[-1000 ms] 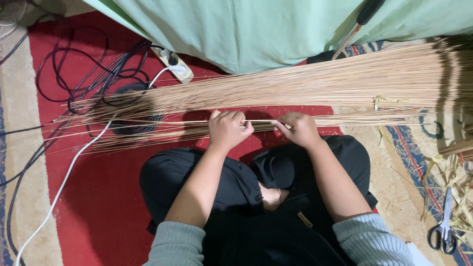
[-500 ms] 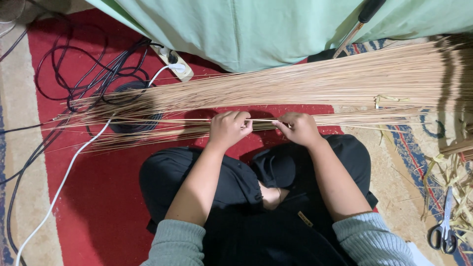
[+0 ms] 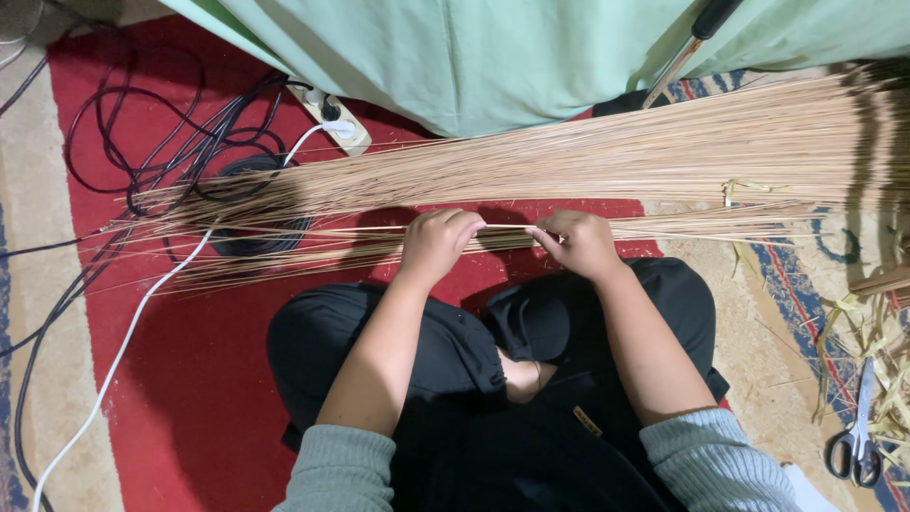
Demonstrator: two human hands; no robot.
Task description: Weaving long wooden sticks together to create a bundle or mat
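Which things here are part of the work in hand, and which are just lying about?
In hand: left hand and right hand pinch one thin stick above the stick bundle.

Lying about: scissors, power strip, black cables, green cloth.

sticks (image 3: 607,156): dry, matt, straw-coloured plant fibre | carpet (image 3: 204,379): red, woven pile | cloth (image 3: 493,57): smooth pale-green fabric | scissors (image 3: 858,446): shiny metal blades, black plastic handles | cables (image 3: 142,142): glossy plastic

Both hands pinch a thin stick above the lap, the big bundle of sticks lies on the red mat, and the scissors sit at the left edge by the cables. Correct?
Not quite. In the head view the scissors lie at the right edge, by the loose straw scraps, not by the cables. The left hand and right hand do pinch a thin stick.
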